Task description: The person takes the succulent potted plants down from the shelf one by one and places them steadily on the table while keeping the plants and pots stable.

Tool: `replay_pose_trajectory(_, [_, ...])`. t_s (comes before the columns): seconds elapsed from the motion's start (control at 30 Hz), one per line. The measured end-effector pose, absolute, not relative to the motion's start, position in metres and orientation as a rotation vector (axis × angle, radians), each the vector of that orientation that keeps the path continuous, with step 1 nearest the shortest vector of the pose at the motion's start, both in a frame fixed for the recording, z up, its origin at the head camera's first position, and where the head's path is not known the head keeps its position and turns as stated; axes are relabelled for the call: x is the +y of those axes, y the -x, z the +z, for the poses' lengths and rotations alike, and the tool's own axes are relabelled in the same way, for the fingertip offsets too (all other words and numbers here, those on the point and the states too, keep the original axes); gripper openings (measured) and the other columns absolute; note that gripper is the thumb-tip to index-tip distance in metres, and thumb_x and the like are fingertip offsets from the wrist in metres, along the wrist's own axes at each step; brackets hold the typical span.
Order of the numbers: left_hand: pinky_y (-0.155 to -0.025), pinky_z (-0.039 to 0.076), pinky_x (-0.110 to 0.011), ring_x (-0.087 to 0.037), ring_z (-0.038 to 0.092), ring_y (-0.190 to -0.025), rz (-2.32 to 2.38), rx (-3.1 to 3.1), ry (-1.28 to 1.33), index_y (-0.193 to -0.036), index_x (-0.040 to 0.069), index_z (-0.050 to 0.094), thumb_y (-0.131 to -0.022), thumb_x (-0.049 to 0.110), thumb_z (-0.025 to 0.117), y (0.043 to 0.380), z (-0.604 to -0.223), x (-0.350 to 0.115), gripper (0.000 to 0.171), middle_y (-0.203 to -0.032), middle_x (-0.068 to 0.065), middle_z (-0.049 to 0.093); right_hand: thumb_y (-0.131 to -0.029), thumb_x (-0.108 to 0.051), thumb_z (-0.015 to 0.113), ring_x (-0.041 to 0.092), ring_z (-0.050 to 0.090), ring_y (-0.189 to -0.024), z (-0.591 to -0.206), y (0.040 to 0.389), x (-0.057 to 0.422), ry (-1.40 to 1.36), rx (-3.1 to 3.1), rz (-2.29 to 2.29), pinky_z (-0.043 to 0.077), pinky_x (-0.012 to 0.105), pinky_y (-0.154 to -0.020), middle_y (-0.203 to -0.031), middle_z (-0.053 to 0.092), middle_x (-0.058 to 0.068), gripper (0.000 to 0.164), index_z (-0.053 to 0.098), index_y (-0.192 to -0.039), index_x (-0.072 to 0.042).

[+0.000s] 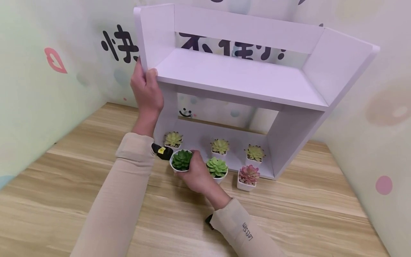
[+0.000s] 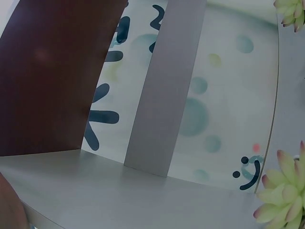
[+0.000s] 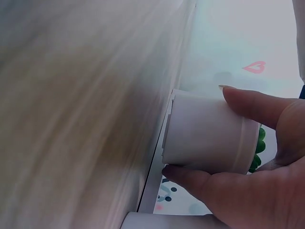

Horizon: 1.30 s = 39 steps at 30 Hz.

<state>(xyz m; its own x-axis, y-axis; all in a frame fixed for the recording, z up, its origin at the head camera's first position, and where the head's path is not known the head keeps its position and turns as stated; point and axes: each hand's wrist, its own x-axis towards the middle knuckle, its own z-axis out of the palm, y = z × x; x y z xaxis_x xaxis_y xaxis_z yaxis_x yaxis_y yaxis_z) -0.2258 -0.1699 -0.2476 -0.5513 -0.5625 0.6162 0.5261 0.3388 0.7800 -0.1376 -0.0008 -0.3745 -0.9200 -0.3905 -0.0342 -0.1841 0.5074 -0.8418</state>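
Observation:
My left hand (image 1: 148,91) grips the front edge of the left side panel of a white two-tier shelf (image 1: 237,80), thumb in front at the middle board. In my right hand (image 1: 199,175) is a potted succulent (image 1: 181,160) with dark green leaves. The right wrist view has its round white pot (image 3: 207,133) between thumb and fingers, its base close to the tabletop. Just right of that hand stands a light green succulent (image 1: 217,167) in a round white pot. Beyond it is a pink succulent (image 1: 248,175) in a square white pot.
On the shelf's bottom board sit three yellow-green succulents, at left (image 1: 173,139), middle (image 1: 219,145) and right (image 1: 255,152). The shelf stands on a wooden table (image 1: 305,214) in front of a patterned wall (image 1: 359,142).

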Motion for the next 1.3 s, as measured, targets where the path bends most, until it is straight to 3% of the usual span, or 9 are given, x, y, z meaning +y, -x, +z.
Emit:
replay_pose_trajectory(0.5, [-0.099, 0.043, -0.020, -0.010, 0.058, -0.113, -1.407, -1.640, -0.032, -0.131, 0.005, 0.061, -0.091, 0.014, 0.036, 0.225, -0.246, -0.170, 0.049, -0.127, -0.009, 0.068, -0.083, -0.013, 0.079, 0.040, 0.051, -0.130, -0.378, 0.135, -0.002, 0.455, 2.598, -1.254, 0.042, 0.048, -0.111, -0.134, 0.051, 0.029, 0.080, 0.031, -0.141, 0.012])
replay_pose_trajectory(0.8, [-0.100, 0.042, -0.020, -0.010, 0.059, -0.113, -1.413, -1.632, -0.030, -0.132, 0.006, 0.061, -0.090, 0.014, 0.035, 0.225, -0.247, -0.169, 0.050, -0.128, -0.008, 0.069, -0.080, -0.013, 0.081, 0.038, 0.052, -0.129, -0.377, 0.135, -0.003, 0.434, 2.593, -1.265, 0.043, 0.048, -0.110, -0.135, 0.051, 0.027, 0.084, 0.031, -0.143, 0.010])
replay_pose_trajectory(1.3, [-0.100, 0.043, -0.020, -0.011, 0.059, -0.113, -1.406, -1.631, -0.027, -0.130, 0.006, 0.062, -0.090, 0.015, 0.036, 0.225, -0.247, -0.169, 0.049, -0.128, -0.009, 0.069, -0.080, -0.024, 0.084, 0.036, 0.045, -0.140, -0.359, 0.128, -0.001, 0.442, 2.619, -1.255, 0.040, 0.048, -0.114, -0.155, 0.039, 0.025, 0.101, 0.023, -0.155, 0.004])
